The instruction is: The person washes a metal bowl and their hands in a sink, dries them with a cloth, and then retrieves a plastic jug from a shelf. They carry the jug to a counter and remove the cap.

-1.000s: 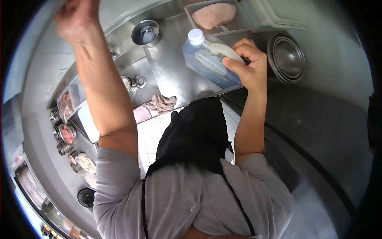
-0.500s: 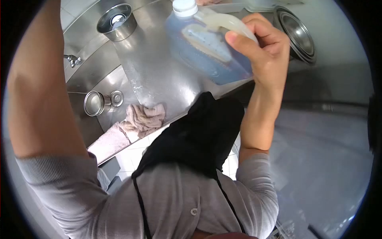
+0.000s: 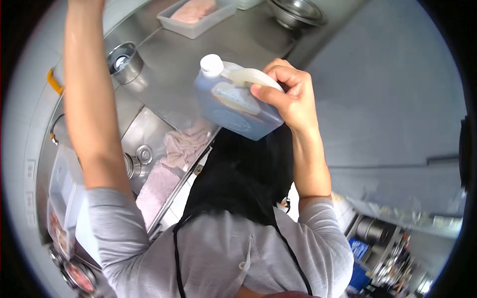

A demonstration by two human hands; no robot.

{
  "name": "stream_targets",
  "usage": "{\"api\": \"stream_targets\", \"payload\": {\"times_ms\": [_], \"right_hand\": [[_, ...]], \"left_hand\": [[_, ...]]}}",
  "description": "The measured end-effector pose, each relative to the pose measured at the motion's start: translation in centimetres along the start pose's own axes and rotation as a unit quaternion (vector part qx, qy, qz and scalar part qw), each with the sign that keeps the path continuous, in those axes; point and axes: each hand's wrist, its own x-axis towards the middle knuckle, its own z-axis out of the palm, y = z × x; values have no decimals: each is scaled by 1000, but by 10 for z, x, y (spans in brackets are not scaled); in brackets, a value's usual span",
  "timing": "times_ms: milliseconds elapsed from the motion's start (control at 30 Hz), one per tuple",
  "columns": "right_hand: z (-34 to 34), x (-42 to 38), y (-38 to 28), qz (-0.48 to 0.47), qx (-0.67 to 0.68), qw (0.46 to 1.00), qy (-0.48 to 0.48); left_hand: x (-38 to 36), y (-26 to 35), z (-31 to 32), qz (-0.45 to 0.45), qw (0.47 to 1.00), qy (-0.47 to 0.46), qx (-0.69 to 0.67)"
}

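Observation:
My right hand [image 3: 293, 92] is wrapped around the pale handle of a translucent plastic jug [image 3: 238, 111] holding blue liquid. The jug has a white cap [image 3: 212, 65] and hangs tilted in front of my black apron, above the counter's front edge. My left arm reaches up past the top edge of the view, so that hand is out of sight. Below and beside the left forearm lie crumpled pinkish cloths [image 3: 186, 144] along the sink edge. A round metal pot [image 3: 125, 63] stands on the steel counter to the right of that forearm.
A plastic tub [image 3: 196, 24] with pale pink meat is at the back of the counter [image 3: 174, 84], with metal bowls [image 3: 297, 14] to its right. Metal cups [image 3: 131, 164] sit in the sink. A large grey surface [image 3: 382, 99] rises on the right.
The view has swung, bringing the meat tub and left-side containers into sight. My right hand still grips the jug, which now appears lower and closer to my apron.

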Motion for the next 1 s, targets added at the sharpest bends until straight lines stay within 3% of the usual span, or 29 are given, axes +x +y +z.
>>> {"api": "stream_targets", "payload": {"times_ms": [67, 133, 267, 400, 500, 633, 767, 1000], "right_hand": [[3, -33, -10, 27, -10, 999, 28], [0, -62, -17, 41, -9, 998, 49], [-8, -127, -32, 83, -18, 992, 90], [-30, -195, -42, 79, -51, 990, 110], [-55, -251, -52, 54, -90, 988, 111], [-89, -335, -76, 87, -106, 975, 173], [-130, -431, -116, 102, -145, 947, 268], [-202, -596, -189, 115, -235, 886, 384]], "left_hand": [[-86, -45, 23, -63, 992, -73, 84], [-167, -83, 56, -65, 972, -141, 176], [-257, -120, 113, -79, 978, -153, 115], [-297, -120, 160, -122, 968, -187, 117], [-309, -117, 199, -123, 922, -299, 215], [-323, -113, 282, -108, 875, -420, 215], [-341, -129, 387, -59, 840, -519, 148], [-407, -137, 581, 25, 791, -610, 49]]}}
